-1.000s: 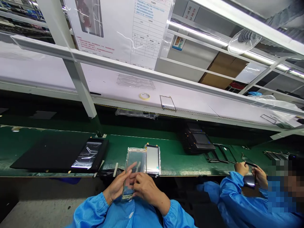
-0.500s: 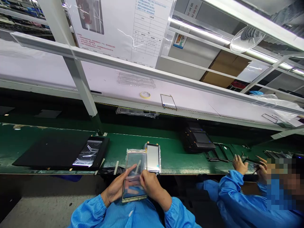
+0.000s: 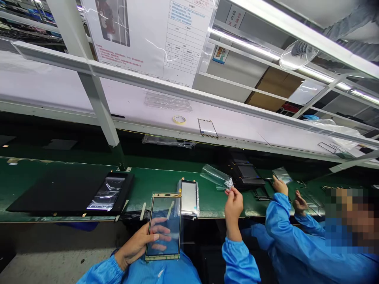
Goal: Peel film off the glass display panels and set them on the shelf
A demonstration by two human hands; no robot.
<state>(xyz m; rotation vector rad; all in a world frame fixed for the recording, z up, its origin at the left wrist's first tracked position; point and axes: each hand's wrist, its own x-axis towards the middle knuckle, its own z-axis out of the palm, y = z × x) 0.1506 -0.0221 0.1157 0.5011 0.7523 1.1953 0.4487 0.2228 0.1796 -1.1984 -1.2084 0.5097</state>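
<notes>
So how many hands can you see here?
4. The person's left hand holds the glass panel; the right hand lifts a clear film. A co-worker's two hands are at the right. No others show.

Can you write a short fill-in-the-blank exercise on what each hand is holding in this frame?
1. The left hand holds a glass panel by its ____ edge.
2. The right hand pinches a clear ____, lifted over the green belt.
3. Next to the held panel, another panel lies on the ____ belt.
4. A roll of tape sits on the ____ shelf above.

Missing words: left; film; green; white
</notes>
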